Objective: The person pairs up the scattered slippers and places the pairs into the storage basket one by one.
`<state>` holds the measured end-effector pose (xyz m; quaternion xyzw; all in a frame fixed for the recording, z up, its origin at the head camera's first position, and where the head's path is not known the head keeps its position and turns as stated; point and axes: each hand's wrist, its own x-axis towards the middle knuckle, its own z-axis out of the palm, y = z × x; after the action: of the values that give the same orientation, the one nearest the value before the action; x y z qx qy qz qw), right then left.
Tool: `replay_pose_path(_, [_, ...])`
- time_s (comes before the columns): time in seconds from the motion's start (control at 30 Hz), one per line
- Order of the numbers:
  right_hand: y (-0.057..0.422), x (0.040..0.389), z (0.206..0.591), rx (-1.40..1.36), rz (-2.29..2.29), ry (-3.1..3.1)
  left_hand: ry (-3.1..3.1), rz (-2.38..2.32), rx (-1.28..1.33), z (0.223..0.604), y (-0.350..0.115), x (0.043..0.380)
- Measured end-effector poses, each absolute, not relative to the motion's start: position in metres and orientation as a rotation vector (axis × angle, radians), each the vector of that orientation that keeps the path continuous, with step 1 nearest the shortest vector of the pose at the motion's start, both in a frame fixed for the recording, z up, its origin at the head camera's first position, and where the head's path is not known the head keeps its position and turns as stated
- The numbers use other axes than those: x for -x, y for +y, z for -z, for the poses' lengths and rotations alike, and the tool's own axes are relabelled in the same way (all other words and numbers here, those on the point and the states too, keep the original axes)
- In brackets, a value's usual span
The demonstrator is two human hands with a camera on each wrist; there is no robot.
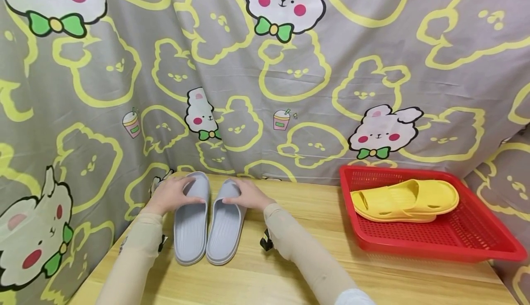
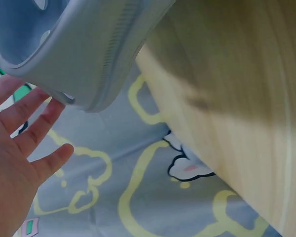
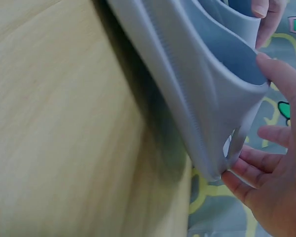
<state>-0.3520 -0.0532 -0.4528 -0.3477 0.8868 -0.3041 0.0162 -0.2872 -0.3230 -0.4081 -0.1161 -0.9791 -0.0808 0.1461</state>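
Two grey slippers stand side by side on the wooden table, toes toward the patterned cloth, in the head view. At the left slipper (image 1: pixel 190 236), my left hand (image 1: pixel 170 195) holds the strap, with the thumb at its opening edge. My right hand (image 1: pixel 251 194) grips the right slipper (image 1: pixel 225 236) the same way. In the left wrist view, the fingers of the left hand (image 2: pixel 15 143) are spread against the grey toe (image 2: pixel 84 64). The right wrist view shows the right thumb on the strap's edge and fingertips under the toe (image 3: pixel 212 128).
A red plastic basket (image 1: pixel 418 252) stands at the right of the wooden table (image 1: pixel 298 213). Yellow slippers (image 1: pixel 434 197) lie in it, seemingly one on another. Cloth (image 1: pixel 306 158) printed with rabbits hangs behind the table and along its left side.
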Motion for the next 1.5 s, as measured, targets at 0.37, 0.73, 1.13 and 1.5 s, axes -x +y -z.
replay_pose_path(0.37, [-0.043,0.343,0.43,0.965,0.963,2.766,-2.745,0.137,0.298,0.39,-0.319,0.279])
replay_pose_path(0.73, [-0.034,0.338,0.424,0.92,0.925,2.772,-2.726,0.107,0.296,0.382,-0.319,0.273])
replay_pose_path(1.13, [-0.022,0.333,0.42,0.879,1.056,2.803,-2.721,0.134,0.225,0.379,-0.319,0.27])
replay_pose_path(1.5, [-0.014,0.329,0.419,0.843,1.109,2.922,-2.716,0.162,0.125,0.377,-0.319,0.266])
